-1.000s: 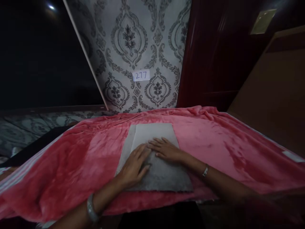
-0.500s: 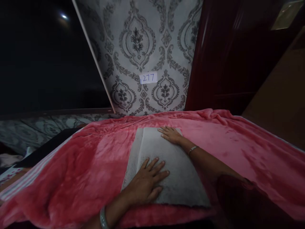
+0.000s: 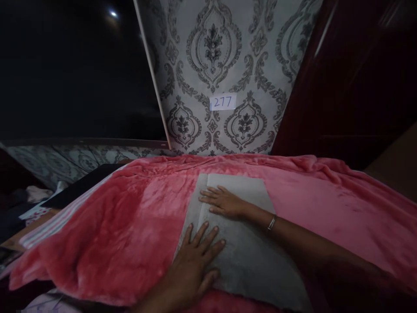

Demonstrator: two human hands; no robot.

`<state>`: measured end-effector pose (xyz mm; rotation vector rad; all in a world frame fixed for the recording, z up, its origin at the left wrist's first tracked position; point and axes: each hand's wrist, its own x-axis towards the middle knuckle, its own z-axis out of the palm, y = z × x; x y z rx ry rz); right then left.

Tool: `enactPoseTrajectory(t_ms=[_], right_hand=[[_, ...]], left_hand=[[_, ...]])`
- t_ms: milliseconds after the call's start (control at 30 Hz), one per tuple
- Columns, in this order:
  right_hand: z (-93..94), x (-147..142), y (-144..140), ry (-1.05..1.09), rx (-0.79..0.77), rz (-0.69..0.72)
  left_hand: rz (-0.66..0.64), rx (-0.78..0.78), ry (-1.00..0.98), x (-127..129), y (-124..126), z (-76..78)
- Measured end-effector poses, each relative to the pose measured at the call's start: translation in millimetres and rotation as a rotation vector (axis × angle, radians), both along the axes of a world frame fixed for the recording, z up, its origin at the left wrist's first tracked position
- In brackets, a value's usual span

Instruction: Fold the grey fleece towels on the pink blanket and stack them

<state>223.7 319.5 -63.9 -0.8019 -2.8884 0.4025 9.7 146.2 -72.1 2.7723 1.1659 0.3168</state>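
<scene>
A flat grey folded cloth [image 3: 241,256] lies on a pink and red plush blanket [image 3: 163,208], with a fold line along its left side. My left hand [image 3: 195,256] rests palm down on the cloth's near left part, fingers spread. Farther up, my right hand [image 3: 224,202] lies flat across the cloth's upper left area, its fingertips over the fold line and a bracelet on the wrist. Neither hand grips anything. The cloth's near left corner is hidden under my left hand and forearm.
A large dark screen [image 3: 78,78] stands at the back left. Behind the blanket is patterned wallpaper [image 3: 213,48] bearing a paper label [image 3: 223,101] marked 277. A dark red glossy panel [image 3: 342,87] rises at the right. A black flat object [image 3: 81,187] lies left of the blanket.
My right hand has slid left and nearer across the cloth, from its upper right edge to the fold line. My left hand stays on the near left part. The camera view has shifted.
</scene>
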Motion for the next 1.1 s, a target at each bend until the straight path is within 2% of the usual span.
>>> enactPoseTrajectory(t_ms=[200,333,533,667,767,833,933,1000,1100], right_hand=[[-5.6,-9,67,-0.025,0.025,-0.147],[-8.5,-16,95,-0.059,0.022,-0.275],[-7.5,-20,109,-0.094,0.011,-0.417],[3.7,-23,103,-0.091,0.051,-0.452],[12.7,-28,76,-0.023,0.124,-0.34],[12.7,-32,48,0.012,0.138,-0.136],[3.3,-37,13,-0.008,0.056,0.14],[-3.9,-40,8,-0.03,0.007,0.161],[-9.0,-44,30,-0.053,-0.003,0.053]], left_hand=[[-0.002,-0.003,-0.002,0,5,-16.0],[0.0,0.0,0.005,-2,8,-23.2],[0.019,-0.06,-0.014,-2,3,-14.9],[0.032,-0.076,-0.059,-1,-1,-8.5],[0.051,-0.058,-0.095,0,-3,-8.1],[0.086,-0.049,-0.106,0,-4,-9.5],[0.148,-0.051,-0.108,2,-6,-12.1],[0.163,-0.067,-0.096,3,-8,-12.8],[0.164,-0.083,-0.077,4,-9,-12.5]])
